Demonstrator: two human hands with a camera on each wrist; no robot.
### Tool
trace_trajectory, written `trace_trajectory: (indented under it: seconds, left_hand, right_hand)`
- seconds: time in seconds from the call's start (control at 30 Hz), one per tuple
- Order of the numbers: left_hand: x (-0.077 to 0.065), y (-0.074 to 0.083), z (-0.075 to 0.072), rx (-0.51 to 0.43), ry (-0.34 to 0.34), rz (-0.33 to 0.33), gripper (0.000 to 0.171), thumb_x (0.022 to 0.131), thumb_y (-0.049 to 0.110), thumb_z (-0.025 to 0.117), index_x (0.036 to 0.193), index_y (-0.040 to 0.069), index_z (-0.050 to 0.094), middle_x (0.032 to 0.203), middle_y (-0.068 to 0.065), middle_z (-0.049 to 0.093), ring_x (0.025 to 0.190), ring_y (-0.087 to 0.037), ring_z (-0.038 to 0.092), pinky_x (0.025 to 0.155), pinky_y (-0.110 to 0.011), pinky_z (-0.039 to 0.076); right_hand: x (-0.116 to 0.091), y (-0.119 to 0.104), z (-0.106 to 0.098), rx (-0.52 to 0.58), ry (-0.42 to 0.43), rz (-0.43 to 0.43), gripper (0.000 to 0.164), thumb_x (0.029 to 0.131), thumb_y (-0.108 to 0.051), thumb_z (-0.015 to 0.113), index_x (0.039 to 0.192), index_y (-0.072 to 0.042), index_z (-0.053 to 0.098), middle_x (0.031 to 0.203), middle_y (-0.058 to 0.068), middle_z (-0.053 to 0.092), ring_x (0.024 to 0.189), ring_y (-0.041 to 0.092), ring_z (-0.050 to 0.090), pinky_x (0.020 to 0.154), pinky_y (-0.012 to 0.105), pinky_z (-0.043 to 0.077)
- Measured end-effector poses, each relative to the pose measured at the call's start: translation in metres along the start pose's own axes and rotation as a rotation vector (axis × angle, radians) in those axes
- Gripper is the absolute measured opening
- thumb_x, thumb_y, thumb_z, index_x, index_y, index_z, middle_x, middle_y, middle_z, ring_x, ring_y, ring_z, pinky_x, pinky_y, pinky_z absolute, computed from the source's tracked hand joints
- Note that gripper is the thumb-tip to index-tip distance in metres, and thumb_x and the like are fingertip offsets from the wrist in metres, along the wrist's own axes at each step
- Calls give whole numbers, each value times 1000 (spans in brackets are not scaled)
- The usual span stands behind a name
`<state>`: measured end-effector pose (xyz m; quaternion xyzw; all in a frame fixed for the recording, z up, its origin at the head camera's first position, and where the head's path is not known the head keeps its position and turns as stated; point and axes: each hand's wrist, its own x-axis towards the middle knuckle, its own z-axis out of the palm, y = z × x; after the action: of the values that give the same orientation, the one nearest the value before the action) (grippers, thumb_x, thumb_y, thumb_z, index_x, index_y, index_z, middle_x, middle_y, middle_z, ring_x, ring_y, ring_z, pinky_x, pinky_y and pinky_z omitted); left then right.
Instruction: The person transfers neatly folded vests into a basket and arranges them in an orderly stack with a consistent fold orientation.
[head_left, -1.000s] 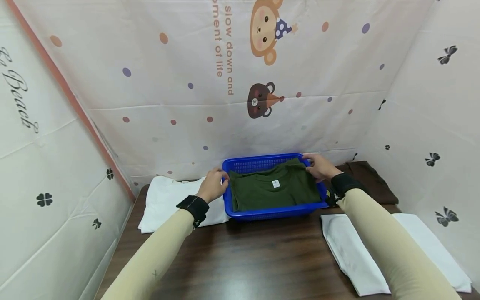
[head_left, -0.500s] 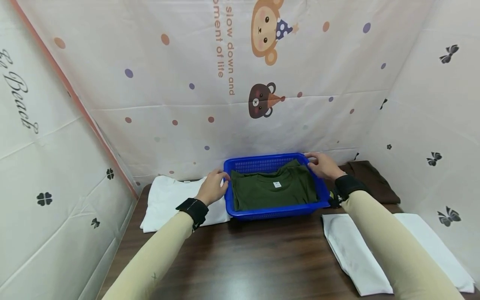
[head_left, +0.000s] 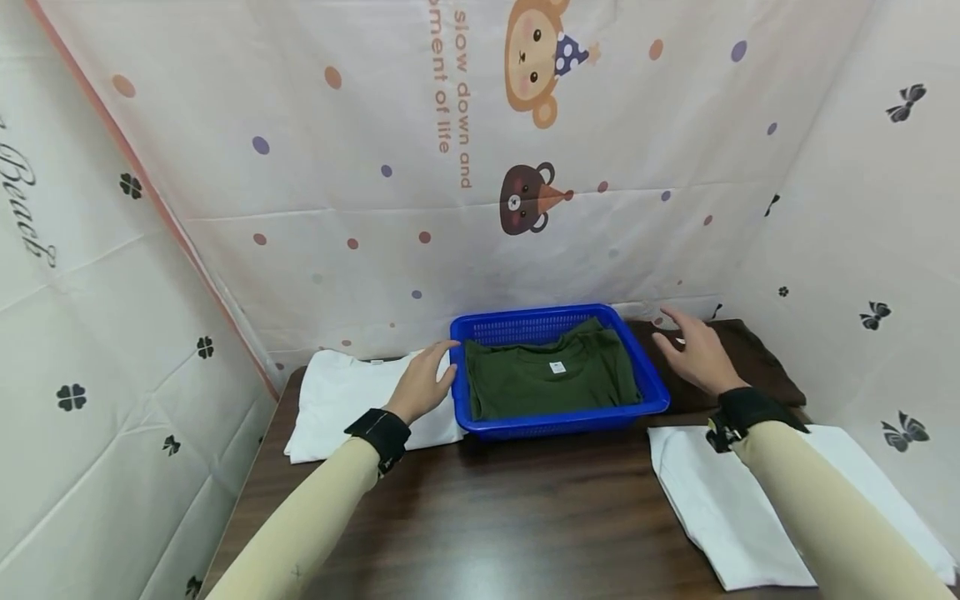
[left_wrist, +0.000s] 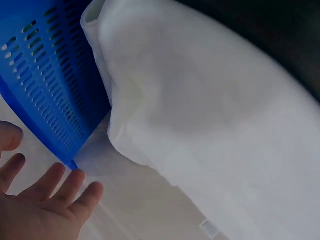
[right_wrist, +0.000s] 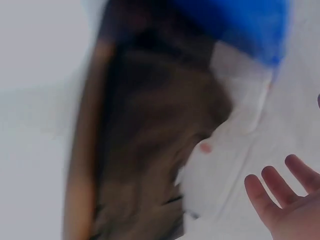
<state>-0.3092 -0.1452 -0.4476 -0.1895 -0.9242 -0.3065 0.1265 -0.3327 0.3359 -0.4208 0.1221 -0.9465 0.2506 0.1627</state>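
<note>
A blue plastic basket point(head_left: 525, 429) stands at the back of the table with a folded dark green T-shirt point(head_left: 540, 392) inside, a small white label at its neck. My left hand point(head_left: 426, 383) is at the basket's left rim, fingers spread and loosely bent; whether it touches the rim I cannot tell. In the left wrist view that hand point(left_wrist: 47, 205) is spread, palm showing, near the basket's slotted wall point(left_wrist: 50, 75). Apart from the basket's right side, my right hand point(head_left: 697, 354) hovers over a folded brown garment point(head_left: 750, 362) with thumb and fingers spread, holding nothing.
Left of the basket lies a white folded garment point(head_left: 337, 400), partly under my left hand. Another white folded garment point(head_left: 720, 492) lies at the front right, beneath my right forearm. The dark wooden table point(head_left: 465, 508) meets printed cloth walls point(head_left: 375, 275) at the back and sides.
My right hand has left the basket's right rim and moved right, over the brown garment. My left hand stays by the left rim, its fingers straighter. The basket stays put.
</note>
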Motion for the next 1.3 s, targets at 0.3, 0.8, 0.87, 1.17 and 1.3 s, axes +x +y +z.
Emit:
trace_trajectory:
  seconds: [0.3, 0.8, 0.87, 1.17, 1.3]
  left_hand:
    - [-24, -11, 0, -183, 121, -86, 55, 102, 34, 63, 151, 12, 50, 150, -14, 54, 137, -36, 51, 110, -54, 43]
    - [-82, -25, 1, -509, 166, -387, 59, 107, 35, 56, 159, 28, 29, 146, -22, 53, 130, -41, 55, 105, -59, 46]
    - [-88, -26, 2, -529, 159, -397, 58, 107, 34, 54, 160, 26, 29, 146, -22, 53, 131, -41, 54, 106, -59, 44]
    - [-108, -23, 4, -568, 171, -402, 55, 108, 28, 54, 158, 26, 32, 145, -21, 55, 130, -37, 56, 107, -58, 42]
    - [-113, -23, 4, -578, 172, -398, 55, 108, 26, 55, 157, 26, 32, 143, -21, 56, 128, -35, 57, 105, -56, 44]
  right_hand:
    - [-47, 56, -12, -57, -19, 106, 67, 106, -33, 57, 157, 2, 31, 147, 42, 37, 131, 64, 35, 97, 82, 30]
    - [-122, 121, -43, -105, -26, 221, 75, 106, -32, 58, 157, 8, 21, 138, 49, 37, 120, 68, 38, 90, 81, 35]
    - [-130, 127, -47, -117, -41, 258, 77, 105, -32, 59, 157, 9, 19, 139, 49, 36, 120, 69, 37, 88, 81, 36]
    - [-152, 154, -57, -190, -70, 352, 83, 101, -33, 64, 156, 10, 18, 137, 49, 36, 117, 71, 38, 89, 82, 35]
    - [-157, 162, -62, -212, -101, 382, 85, 100, -34, 64, 155, 11, 17, 139, 49, 33, 117, 71, 36, 89, 83, 32]
